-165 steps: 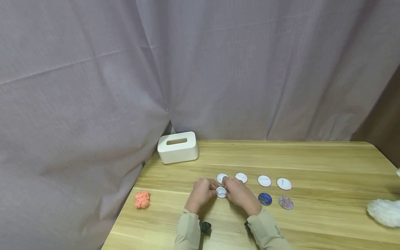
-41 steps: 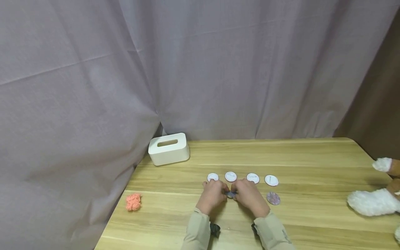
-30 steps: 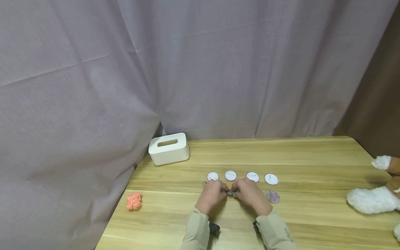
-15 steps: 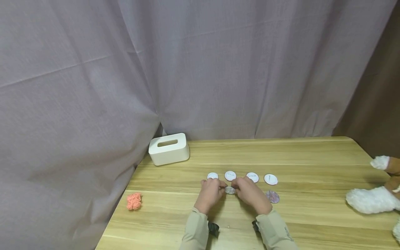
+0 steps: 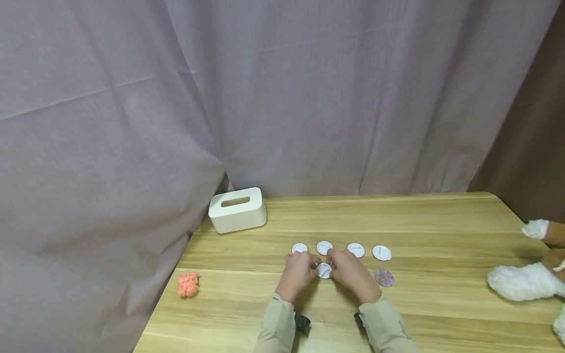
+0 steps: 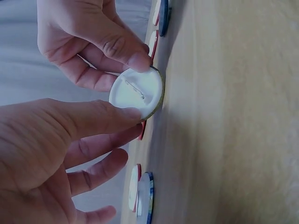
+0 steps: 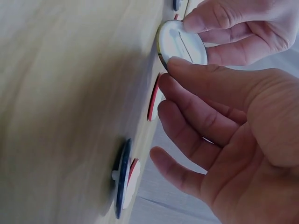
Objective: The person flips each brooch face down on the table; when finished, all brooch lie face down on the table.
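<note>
Both hands hold one round pin-back badge point(image 5: 324, 271) low over the wooden table, its white back and metal pin facing up. My left hand point(image 5: 296, 272) pinches its left edge, thumb on the white back, as the left wrist view shows the badge point(image 6: 140, 88) closely. My right hand point(image 5: 350, 274) pinches the opposite edge; in the right wrist view the thumb lies on the badge point(image 7: 175, 42) near its rim. Beyond the hands lie white-backed badges in a row, among them one badge point(image 5: 324, 246) and another badge point(image 5: 381, 252). A purple patterned badge point(image 5: 384, 277) lies right of my right hand.
A cream tissue box point(image 5: 238, 215) stands at the table's back left. An orange crocheted piece point(image 5: 188, 284) lies near the left edge. White and brown plush limbs point(image 5: 521, 282) reach in from the right. A grey curtain point(image 5: 287, 98) hangs behind the table point(image 5: 419, 215).
Earlier the hands held a different white-backed badge farther left, while a blue badge lay face up. The blue badge was then gripped and turned over, so its white back now shows.
</note>
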The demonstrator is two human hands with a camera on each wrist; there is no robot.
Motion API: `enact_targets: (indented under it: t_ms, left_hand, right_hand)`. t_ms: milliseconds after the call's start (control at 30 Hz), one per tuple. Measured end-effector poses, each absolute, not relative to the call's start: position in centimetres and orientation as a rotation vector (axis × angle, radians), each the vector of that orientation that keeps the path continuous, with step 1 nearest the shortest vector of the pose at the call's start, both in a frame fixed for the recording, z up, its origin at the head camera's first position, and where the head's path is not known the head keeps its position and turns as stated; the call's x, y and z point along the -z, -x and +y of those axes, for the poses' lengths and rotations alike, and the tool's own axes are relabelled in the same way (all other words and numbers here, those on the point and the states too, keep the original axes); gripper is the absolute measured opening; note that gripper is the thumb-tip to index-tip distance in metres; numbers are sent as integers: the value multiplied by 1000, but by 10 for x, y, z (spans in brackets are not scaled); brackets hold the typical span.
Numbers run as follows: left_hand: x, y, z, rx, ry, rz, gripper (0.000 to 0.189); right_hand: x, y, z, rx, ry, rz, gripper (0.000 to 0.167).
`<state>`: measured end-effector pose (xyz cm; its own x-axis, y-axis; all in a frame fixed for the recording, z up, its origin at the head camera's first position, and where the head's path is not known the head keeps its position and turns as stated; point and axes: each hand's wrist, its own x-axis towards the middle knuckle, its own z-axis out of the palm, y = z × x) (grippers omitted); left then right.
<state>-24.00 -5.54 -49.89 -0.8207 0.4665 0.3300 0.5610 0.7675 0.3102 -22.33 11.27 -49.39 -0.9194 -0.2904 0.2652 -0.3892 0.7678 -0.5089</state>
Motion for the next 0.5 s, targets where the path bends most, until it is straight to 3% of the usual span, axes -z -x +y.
enact_targets:
  t_ms: [500]
  left_hand:
    - [501, 241, -52, 606, 805, -2846, 23]
  right_hand:
    - [494, 222, 107, -803, -456, -2852, 26]
